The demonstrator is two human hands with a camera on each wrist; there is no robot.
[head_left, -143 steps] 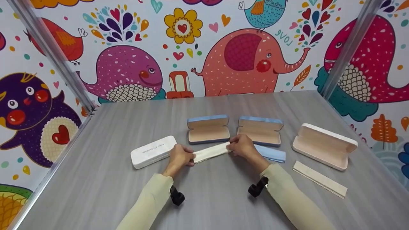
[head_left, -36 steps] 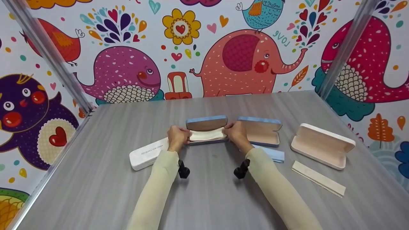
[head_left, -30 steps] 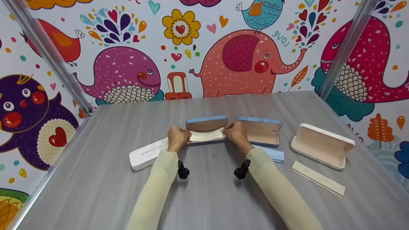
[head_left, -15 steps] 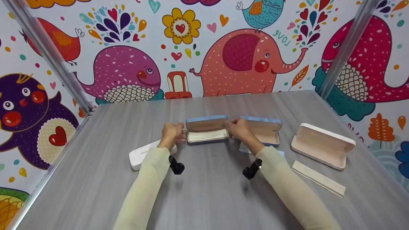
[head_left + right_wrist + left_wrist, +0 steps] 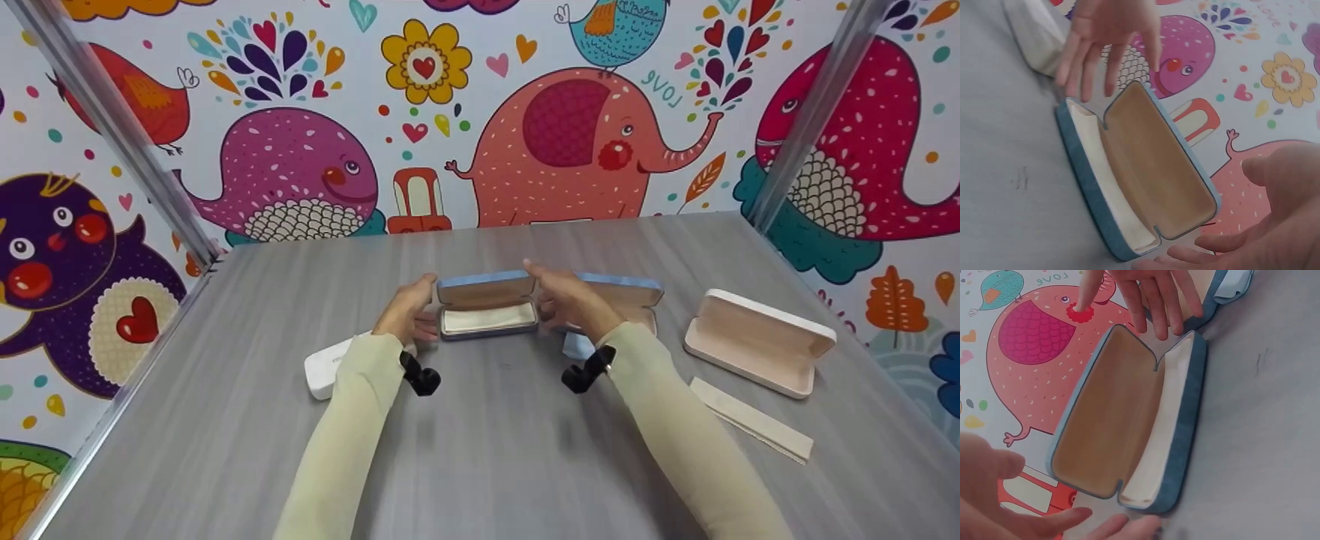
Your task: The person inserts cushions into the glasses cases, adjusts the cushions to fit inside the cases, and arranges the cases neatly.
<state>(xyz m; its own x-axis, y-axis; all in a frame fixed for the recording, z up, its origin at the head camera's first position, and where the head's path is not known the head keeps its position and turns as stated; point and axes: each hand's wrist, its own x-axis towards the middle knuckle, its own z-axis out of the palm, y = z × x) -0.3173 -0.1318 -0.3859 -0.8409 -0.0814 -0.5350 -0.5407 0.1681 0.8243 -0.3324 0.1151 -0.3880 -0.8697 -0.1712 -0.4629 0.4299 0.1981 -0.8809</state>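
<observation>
A blue glasses case stands with its lid raised on the table, and a folded cream cleaning cloth lies inside its base. My left hand is at the case's left end, fingers extended and thumb up near the lid's edge. On the opposite end, my right hand has its thumb pointing up by the lid and its fingers low beside the base. Both wrist views show spread fingers around the glasses case, with nothing held. In the right wrist view the cloth fills the tray along its length.
Behind my right hand is a second open blue case, with a blue cloth in front of it. A closed white case is partly covered by my left arm. At right are an open white case and a cream cloth.
Both hands brought the cream cloth forward into the blue case and let go of it. They have since moved apart to the case's two ends, thumbs rising beside the lid.
</observation>
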